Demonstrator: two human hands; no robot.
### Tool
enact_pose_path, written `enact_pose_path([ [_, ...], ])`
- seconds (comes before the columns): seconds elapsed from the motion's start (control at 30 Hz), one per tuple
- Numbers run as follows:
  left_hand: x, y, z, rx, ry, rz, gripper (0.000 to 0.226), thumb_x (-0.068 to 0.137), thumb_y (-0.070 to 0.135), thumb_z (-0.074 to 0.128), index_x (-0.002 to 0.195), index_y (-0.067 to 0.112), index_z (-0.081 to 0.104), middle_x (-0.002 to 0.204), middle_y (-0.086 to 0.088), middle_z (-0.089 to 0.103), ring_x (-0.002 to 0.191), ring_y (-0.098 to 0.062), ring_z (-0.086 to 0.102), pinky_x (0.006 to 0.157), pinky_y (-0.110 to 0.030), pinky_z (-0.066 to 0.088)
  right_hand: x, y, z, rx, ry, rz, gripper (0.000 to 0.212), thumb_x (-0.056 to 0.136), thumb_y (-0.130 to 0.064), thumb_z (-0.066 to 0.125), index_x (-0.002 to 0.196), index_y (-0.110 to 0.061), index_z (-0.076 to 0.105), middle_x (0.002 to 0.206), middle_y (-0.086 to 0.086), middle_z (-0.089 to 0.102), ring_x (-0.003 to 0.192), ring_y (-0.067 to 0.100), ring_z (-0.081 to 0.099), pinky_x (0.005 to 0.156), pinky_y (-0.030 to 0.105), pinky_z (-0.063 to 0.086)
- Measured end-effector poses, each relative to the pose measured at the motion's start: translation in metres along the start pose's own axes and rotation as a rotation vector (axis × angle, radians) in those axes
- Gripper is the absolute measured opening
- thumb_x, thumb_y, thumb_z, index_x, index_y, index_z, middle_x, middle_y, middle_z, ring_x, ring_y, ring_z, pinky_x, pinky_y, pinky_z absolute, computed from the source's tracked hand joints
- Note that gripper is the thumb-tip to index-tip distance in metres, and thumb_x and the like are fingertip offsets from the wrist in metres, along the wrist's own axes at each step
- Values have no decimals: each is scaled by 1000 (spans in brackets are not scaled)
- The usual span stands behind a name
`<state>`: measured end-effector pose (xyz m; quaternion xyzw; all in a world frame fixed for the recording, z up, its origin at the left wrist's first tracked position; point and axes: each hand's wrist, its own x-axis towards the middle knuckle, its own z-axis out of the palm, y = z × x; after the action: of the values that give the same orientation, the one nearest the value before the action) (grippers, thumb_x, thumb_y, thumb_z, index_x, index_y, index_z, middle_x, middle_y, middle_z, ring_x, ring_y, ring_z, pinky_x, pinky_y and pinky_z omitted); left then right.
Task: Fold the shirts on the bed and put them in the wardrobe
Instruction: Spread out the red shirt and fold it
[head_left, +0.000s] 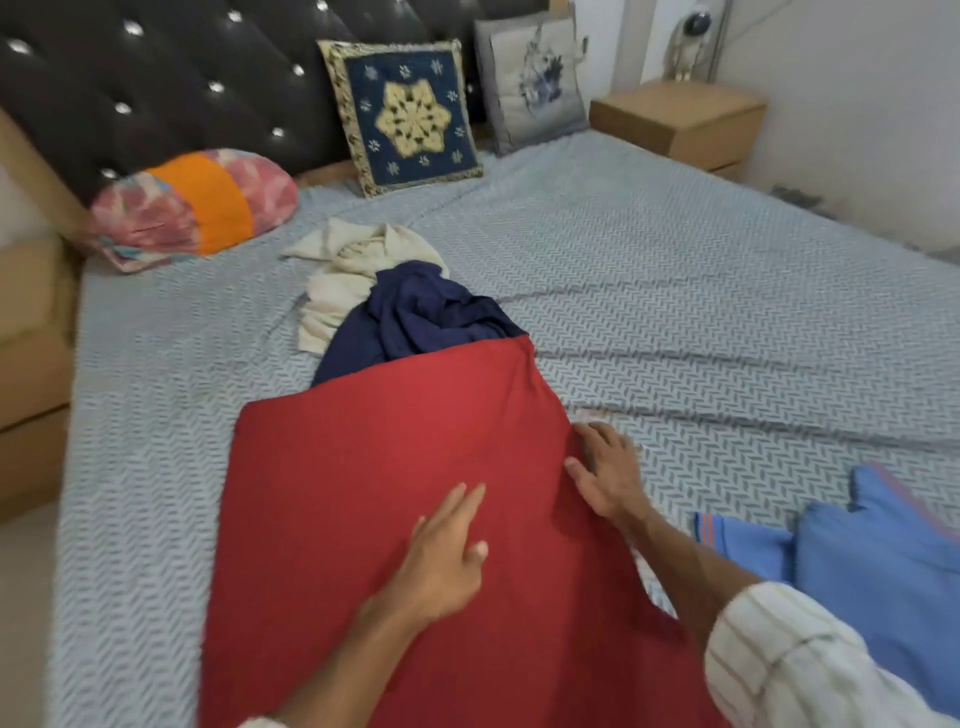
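The bed (675, 270) takes up nearly the whole view, its grey patterned sheet carrying all the shirts that can be seen; the wardrobe is not in view, so nothing shows as put away.

The red shirt (389, 493) is the biggest garment and the one in work. It lies spread flat on the near part of the bed, its far end overlapping the navy shirt. Its right edge looks turned in along a straight line, which suggests a first lengthwise fold is under way, though the blur leaves that uncertain. It is clearly not yet a finished, compact fold.

At the right edge lies the blue shirt (872, 561), partly cut off by the frame. It seems loosely doubled over, not neatly folded; I cannot tell whether it counts as done.

The navy shirt (415, 322) sits crumpled in the middle of the bed, touching the red shirt's far end, and is unfolded. Just beyond it, touching it, the cream shirt (353, 275) is also in a heap.

The left hand (441, 551) rests flat on the red shirt, fingers straight and holding nothing. The right hand (608, 478) lies at the shirt's right edge, fingers spread and relaxed on the cloth, pressing or smoothing, not gripping.

By my judgement the task is early: one shirt mid-fold, at least two untouched, and every trip to the wardrobe remaining.
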<state>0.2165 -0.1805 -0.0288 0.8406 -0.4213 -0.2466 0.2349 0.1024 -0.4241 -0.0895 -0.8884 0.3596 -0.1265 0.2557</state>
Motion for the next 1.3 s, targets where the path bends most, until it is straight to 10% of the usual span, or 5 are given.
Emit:
enact_pose_path([
  [0.2, -148, -55, -15, 30, 170, -146, 68, 94, 20, 58, 154, 23, 28, 161, 2, 26, 151, -12, 15, 121, -36, 11, -61, -31, -18, 177, -175, 153, 71, 93, -15, 62, 152, 1, 27, 155, 15, 36, 143, 30, 32, 120, 34, 15],
  [0.47, -290, -107, -16, -125, 649, -599, 82, 70, 24, 75, 144, 10, 44, 148, -16, 42, 141, -34, 35, 117, -46, 30, -204, -172, 54, 32, -122, -254, 47, 77, -16, 59, 122, -2, 61, 123, 19, 62, 116, 41, 55, 104, 43, 45],
  [0.83, -350, -132, -14, -293, 411, -848, 99, 62, 38, 84, 141, 17, 28, 128, -9, 54, 121, -29, 54, 100, -39, 47, -289, -364, 128, -23, -609, -427, 42, 88, -46, 62, 120, -19, 61, 119, 3, 66, 113, 26, 61, 92, 33, 48],
  [1.13, -357, -148, -7, -122, 240, -975, 71, 68, 35, 76, 126, 15, 38, 124, -11, 52, 118, -31, 54, 96, -40, 50, -305, -393, 144, -76, -614, -297, 34, 86, -37, 56, 116, -22, 59, 116, 10, 67, 113, 33, 61, 91, 36, 52],
  [1.3, -361, -130, -2, 270, 228, -765, 56, 79, 35, 64, 126, 16, 38, 127, -9, 52, 121, -29, 47, 97, -39, 46, -297, -373, 108, 235, -522, -87, 17, 79, -35, 61, 80, -17, 58, 82, -3, 67, 85, 22, 64, 62, 26, 40],
])
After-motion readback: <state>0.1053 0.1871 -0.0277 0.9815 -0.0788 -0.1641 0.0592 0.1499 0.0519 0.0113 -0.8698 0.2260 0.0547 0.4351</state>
